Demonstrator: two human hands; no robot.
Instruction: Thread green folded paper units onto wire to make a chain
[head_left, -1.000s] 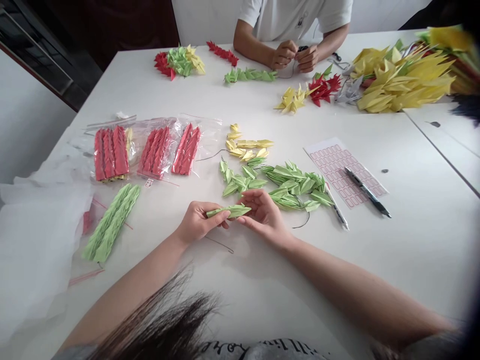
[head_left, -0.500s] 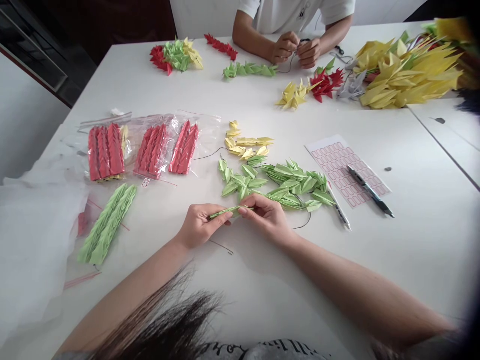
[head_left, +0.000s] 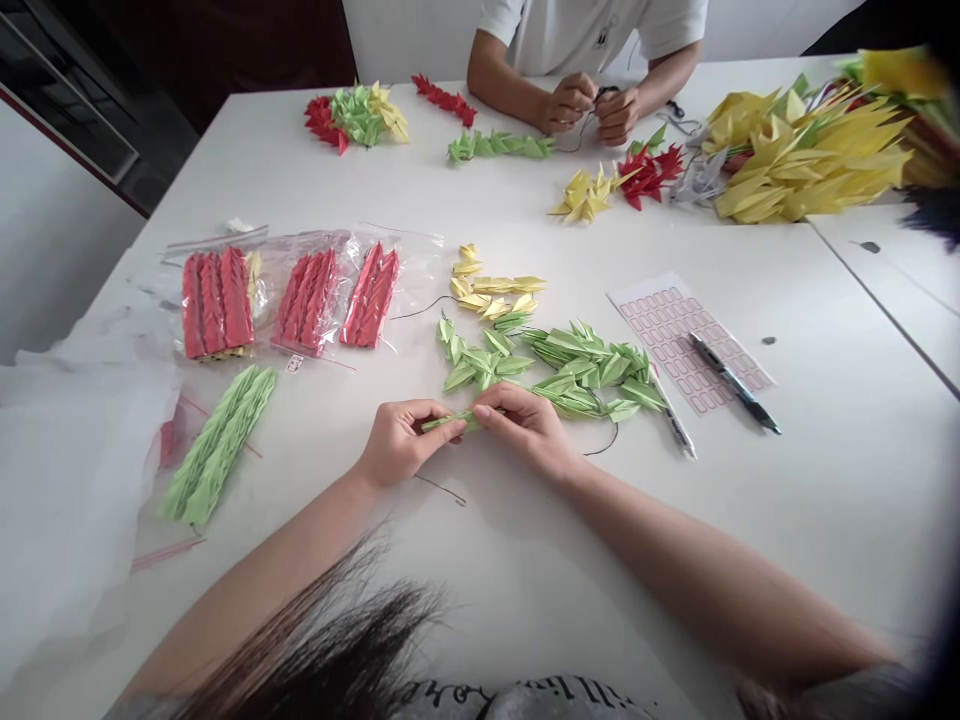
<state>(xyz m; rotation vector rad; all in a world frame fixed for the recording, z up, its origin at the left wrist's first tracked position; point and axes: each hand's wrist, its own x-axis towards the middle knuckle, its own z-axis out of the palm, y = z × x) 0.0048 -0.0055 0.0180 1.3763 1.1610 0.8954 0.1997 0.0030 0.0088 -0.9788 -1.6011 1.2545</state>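
Both my hands are closed on a small strip of folded green paper (head_left: 452, 421), held just above the table. My left hand (head_left: 405, 438) pinches its left part between thumb and fingers. The right end sits in the fingertips of my right hand (head_left: 525, 425), which cover much of it. Just beyond lies a string of folded green paper pieces (head_left: 585, 360), with dark thread running from it. Yellow folded paper pieces (head_left: 499, 285) lie behind that string. A thin needle-like wire (head_left: 442, 489) with a looped end rests below my left hand.
Plastic bags (head_left: 304, 300) of red folded strips and a green folded bundle (head_left: 220, 445) lie at left. A label sheet (head_left: 667, 320), a dark pen (head_left: 735, 383) and a white pen (head_left: 675, 420) lie right. Across the table a person's hands (head_left: 592, 108) hold thread near paper chains.
My hands stay on the green paper strip, my right fingers shifting slightly left along it. The whole view has moved a little; the things on the table keep their places.
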